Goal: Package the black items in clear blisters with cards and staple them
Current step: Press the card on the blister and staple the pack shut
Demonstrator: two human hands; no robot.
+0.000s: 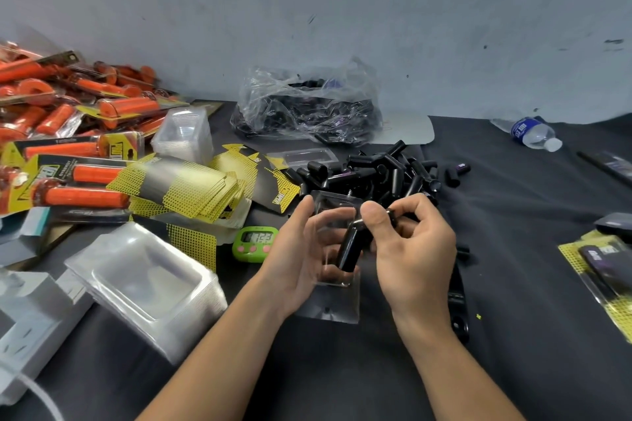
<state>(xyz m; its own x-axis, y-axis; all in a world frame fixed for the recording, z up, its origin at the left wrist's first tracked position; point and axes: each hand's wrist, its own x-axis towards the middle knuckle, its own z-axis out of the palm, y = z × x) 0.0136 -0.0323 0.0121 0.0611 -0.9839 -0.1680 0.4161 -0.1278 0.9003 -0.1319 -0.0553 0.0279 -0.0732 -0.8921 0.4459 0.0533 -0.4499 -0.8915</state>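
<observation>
Now | black item (350, 244) near-upright, top leaning right | right fingers (374, 215) pinch top | left fingers (304, 212) grip blister (338, 308)

A small hand-packing workshop.
On a tabletop (513, 215) covered with dark cloth lie the stocks of one repeated job: a heap of finished orange packs (68, 106), stacks of clear blisters (147, 287), a spread of yellow-black cards (184, 188), a pile of loose black items (376, 171) and a plastic bag (307, 106) with more dark pieces. A green timer (255, 243) stands among them; behind is a bare, marked grey wall (342, 10).
</observation>
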